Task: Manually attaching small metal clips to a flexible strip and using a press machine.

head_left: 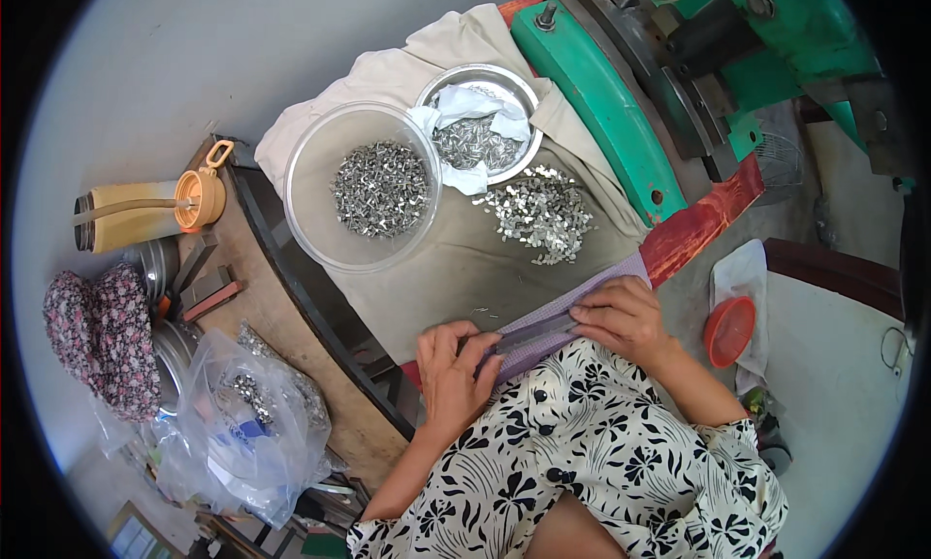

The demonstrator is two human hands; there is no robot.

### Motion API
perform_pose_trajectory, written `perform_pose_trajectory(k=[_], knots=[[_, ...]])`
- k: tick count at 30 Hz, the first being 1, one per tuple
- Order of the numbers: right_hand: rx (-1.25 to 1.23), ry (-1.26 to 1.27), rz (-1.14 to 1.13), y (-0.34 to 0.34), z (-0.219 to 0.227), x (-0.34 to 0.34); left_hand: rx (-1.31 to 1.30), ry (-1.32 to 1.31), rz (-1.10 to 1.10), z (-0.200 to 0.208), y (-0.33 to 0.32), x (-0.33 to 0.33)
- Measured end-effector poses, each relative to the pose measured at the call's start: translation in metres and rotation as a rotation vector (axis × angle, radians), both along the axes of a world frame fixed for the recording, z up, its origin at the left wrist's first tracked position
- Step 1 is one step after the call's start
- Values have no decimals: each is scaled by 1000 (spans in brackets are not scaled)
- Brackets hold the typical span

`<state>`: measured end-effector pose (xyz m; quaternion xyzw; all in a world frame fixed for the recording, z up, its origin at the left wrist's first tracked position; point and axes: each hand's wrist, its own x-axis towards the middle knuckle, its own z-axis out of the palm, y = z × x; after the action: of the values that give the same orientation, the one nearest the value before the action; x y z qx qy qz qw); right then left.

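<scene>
Both hands meet the near edge of the cloth-covered table, where a purple padded cloth point(626, 272) lies. A dark grey flat strip point(536, 333) stretches between them. My left hand point(454, 373) pinches its left end between thumb and fingers. At the other end my right hand point(623, 319) closes on the strip, fingers bent. Just beyond lie a few tiny silver pins point(482, 313). Farther off are a loose pile of small shiny metal pieces point(545, 213), a clear round tub point(308, 231) of small metal parts, and a steel bowl point(525, 92) holding thin metal pins and white plastic.
A green press machine point(592, 113) stands at the far right. Left, a wooden side table point(276, 317) carries a yellow bottle point(136, 215), metal blocks point(208, 289), and a clear plastic bag point(228, 462). A red plastic basket point(729, 332) sits lower right.
</scene>
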<state>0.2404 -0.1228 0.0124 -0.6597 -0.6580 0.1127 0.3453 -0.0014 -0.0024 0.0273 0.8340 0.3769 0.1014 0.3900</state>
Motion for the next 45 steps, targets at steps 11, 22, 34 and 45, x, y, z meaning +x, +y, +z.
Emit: perform_pose_trajectory(k=[11, 22, 34, 45], knots=[[152, -170, -193, -14, 39, 37, 318, -211, -245, 42, 30, 72], [290, -228, -642, -11, 78, 111, 550, -582, -697, 76, 109, 265], [192, 40, -730, -29, 78, 112, 437, -414, -887, 82, 102, 296], [121, -32, -814, -40, 89, 95, 390, -366, -1002, 85, 103, 309]])
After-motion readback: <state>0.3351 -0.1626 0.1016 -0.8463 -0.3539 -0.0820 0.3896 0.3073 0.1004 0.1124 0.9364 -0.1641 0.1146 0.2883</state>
